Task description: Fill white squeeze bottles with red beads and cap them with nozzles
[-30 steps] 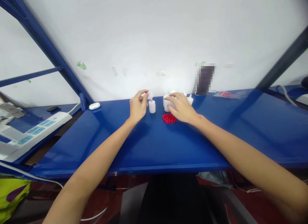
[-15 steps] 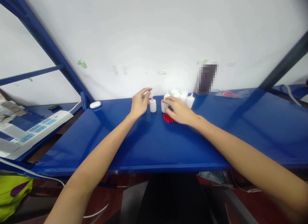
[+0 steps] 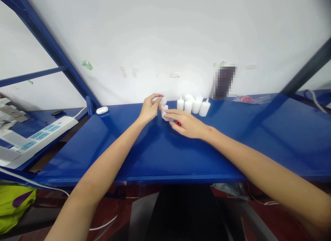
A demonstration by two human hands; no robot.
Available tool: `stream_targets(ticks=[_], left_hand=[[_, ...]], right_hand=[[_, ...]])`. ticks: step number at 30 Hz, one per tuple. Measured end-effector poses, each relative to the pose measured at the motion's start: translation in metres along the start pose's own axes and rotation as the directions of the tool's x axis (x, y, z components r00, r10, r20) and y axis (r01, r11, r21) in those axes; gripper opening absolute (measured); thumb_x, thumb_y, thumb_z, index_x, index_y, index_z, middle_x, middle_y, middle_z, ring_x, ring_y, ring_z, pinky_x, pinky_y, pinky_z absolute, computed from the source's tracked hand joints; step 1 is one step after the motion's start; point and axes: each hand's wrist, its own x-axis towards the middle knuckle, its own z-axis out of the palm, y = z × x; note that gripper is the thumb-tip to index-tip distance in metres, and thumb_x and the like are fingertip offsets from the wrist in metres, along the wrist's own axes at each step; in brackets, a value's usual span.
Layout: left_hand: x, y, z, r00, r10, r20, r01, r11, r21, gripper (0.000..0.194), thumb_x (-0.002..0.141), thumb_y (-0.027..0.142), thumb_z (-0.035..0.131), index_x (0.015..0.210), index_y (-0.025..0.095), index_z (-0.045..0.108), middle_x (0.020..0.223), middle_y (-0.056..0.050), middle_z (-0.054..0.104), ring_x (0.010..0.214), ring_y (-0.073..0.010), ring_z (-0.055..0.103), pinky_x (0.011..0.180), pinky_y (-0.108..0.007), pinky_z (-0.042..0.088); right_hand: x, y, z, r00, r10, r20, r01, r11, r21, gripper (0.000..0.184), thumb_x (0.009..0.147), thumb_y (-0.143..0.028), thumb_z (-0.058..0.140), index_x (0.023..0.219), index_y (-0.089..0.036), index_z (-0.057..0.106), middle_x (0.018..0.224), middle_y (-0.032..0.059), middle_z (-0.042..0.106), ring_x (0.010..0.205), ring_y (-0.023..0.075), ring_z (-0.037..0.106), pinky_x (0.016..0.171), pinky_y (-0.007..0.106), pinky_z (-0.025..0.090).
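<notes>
My left hand (image 3: pixel 150 108) is closed in a pinch on a small translucent white piece (image 3: pixel 163 101), with a spot of red at the fingertips. Directly below that piece is a white plastic bottle (image 3: pixel 164 107), mostly covered by my fingers. The fingers of my right hand (image 3: pixel 184 123) curl round white plastic at the bottle's lower part; whether this is a second bottle I cannot tell. Under my right hand, a pile of small red caps (image 3: pixel 178 123) shows only in part. Several white bottles with pointed nozzles (image 3: pixel 188 105) stand just behind that hand.
A white oval case (image 3: pixel 102 110) lies on the blue table (image 3: pixel 155 158) at the left. A blurred dark object (image 3: pixel 223 84) leans on the wall, beside a clear bag (image 3: pixel 254 99) with red pieces. A white power strip (image 3: pixel 42 139) lies beyond the left edge.
My right hand has moved left, from beside the standing bottles to the bottle under my left hand. A white bottle at its fingers seems to have moved along. The left hand stays almost in place.
</notes>
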Motion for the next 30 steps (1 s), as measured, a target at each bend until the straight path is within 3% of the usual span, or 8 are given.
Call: stream_targets(ticks=[7,12,21,30], left_hand=[[-0.006,0.008,0.0,0.993,0.102,0.055,-0.109,0.983,0.145,0.022,0.102,0.034,0.046,0.111,0.019,0.061,0.052,0.006,0.056,0.044,-0.0089,0.049,0.05,-0.018,0.038],[-0.009,0.01,0.002,0.993,0.099,0.063,-0.11,0.974,0.196,0.025,0.103,0.034,0.045,0.115,0.02,0.062,0.053,0.005,0.057,0.047,-0.01,0.052,0.053,-0.02,0.04],[-0.012,0.003,0.006,0.993,0.086,0.078,-0.106,0.95,0.293,0.041,0.101,0.042,0.048,0.133,0.019,0.058,0.055,0.005,0.06,0.052,-0.0132,0.059,0.059,-0.024,0.043],[-0.016,-0.008,0.008,0.988,0.157,0.007,-0.133,0.812,0.568,0.04,0.088,0.033,0.063,0.126,0.021,0.064,0.063,0.003,0.066,0.062,-0.0176,0.063,0.064,-0.026,0.042]], right_hand=[[-0.001,0.007,0.004,0.997,0.007,-0.079,-0.008,1.0,-0.004,0.041,0.097,-0.019,0.046,0.133,-0.013,0.065,0.144,0.0164,0.061,0.131,0.0286,0.061,0.11,0.049,0.051],[-0.002,0.015,0.004,0.991,0.084,-0.108,-0.085,0.996,-0.012,0.04,0.095,-0.02,0.05,0.132,-0.017,0.065,0.142,0.0161,0.062,0.129,0.0319,0.062,0.11,0.055,0.05],[-0.003,0.019,0.004,0.987,0.118,-0.104,-0.118,0.993,0.008,0.041,0.094,-0.021,0.05,0.132,-0.015,0.065,0.138,0.0166,0.063,0.126,0.0311,0.062,0.111,0.053,0.047],[-0.002,0.012,-0.004,0.991,0.076,-0.106,-0.066,0.993,0.099,0.025,0.096,-0.023,0.051,0.112,-0.021,0.069,0.12,0.0115,0.069,0.108,0.0272,0.067,0.098,0.047,0.053]])
